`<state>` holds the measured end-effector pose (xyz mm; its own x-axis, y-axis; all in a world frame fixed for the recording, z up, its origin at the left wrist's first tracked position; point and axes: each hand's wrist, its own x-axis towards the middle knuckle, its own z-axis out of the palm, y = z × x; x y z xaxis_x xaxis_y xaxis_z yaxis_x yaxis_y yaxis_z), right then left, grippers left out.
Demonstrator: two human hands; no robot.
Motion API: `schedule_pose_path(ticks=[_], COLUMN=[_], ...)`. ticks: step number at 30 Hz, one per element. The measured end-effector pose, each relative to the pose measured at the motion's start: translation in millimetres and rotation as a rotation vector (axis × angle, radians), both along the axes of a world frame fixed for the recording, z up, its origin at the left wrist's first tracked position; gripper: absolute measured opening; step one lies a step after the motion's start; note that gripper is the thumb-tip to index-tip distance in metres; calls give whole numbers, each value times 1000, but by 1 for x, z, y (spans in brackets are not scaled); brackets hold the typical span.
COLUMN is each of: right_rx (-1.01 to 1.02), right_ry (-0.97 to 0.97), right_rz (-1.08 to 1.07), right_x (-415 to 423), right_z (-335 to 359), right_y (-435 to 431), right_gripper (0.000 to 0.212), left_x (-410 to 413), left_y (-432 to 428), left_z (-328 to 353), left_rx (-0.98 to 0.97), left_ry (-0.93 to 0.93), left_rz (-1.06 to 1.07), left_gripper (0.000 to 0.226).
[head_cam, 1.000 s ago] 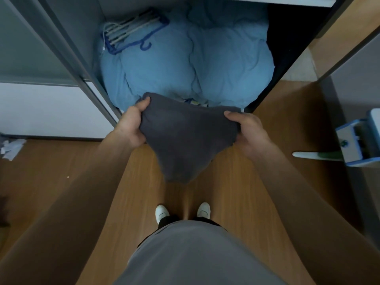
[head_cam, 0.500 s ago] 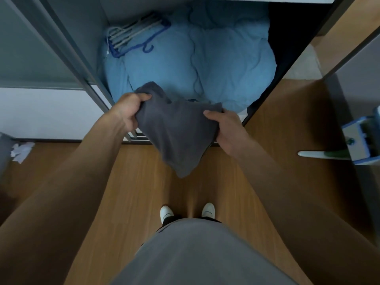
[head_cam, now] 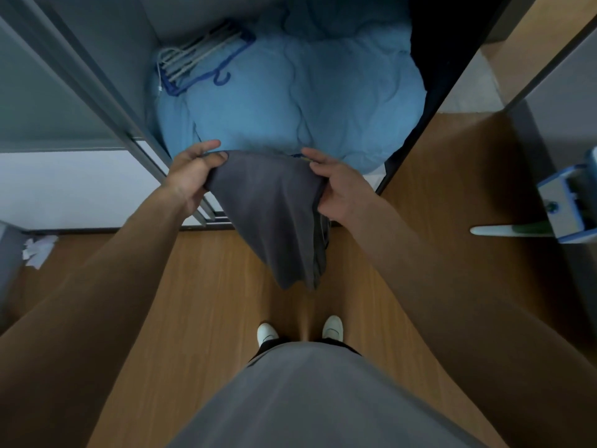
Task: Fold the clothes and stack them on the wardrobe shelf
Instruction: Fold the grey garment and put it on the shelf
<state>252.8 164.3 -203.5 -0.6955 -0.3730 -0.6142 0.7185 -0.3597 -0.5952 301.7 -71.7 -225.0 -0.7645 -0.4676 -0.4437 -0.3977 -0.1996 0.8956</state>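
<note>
A dark grey garment (head_cam: pixel 271 215) hangs folded in the air in front of the open wardrobe, its lower end tapering to a point above the floor. My left hand (head_cam: pixel 190 176) pinches its top left corner, thumb on top. My right hand (head_cam: pixel 336 185) grips its top right edge, where several layers of cloth bunch together. Both hands are level with the wardrobe's front edge. Behind them a light blue duvet (head_cam: pixel 307 92) fills the bottom of the wardrobe.
A bundle of white and blue hangers (head_cam: pixel 200 63) lies on the duvet at the back left. The sliding door frame (head_cam: pixel 97 85) stands left, a dark wardrobe side panel (head_cam: pixel 429 118) right. Crumpled white paper (head_cam: pixel 38 250) lies on the wooden floor; a blue-white object (head_cam: pixel 568 202) juts in at right.
The hands have drawn apart and levelled, spreading the garment's top edge flat. The garment has shifted slightly right and forward, to the wardrobe's front edge.
</note>
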Motion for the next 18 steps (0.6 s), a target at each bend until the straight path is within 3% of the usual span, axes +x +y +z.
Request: schedule_pose_path(ticks=[6,11,15,18], right_rx=[-11,9,128,215], right_ry=[-27,-83,-34,149], right_rz=[-11,-33,48,137], right_x=[-3,-12,-17,-14], right_z=[-1,0,-1,-5], right_y=[5,11,16,21], right_gripper=[35,34,21,20], left_x=[10,20,16,8], left_y=[7,10,18,23], left_z=[-3,-7,-5,0], left_rx=[94,281,134,110], left_ry=[52,97,-32,-116], left_rz=[-49,-72,-49,12], left_gripper=[33,43,39,36])
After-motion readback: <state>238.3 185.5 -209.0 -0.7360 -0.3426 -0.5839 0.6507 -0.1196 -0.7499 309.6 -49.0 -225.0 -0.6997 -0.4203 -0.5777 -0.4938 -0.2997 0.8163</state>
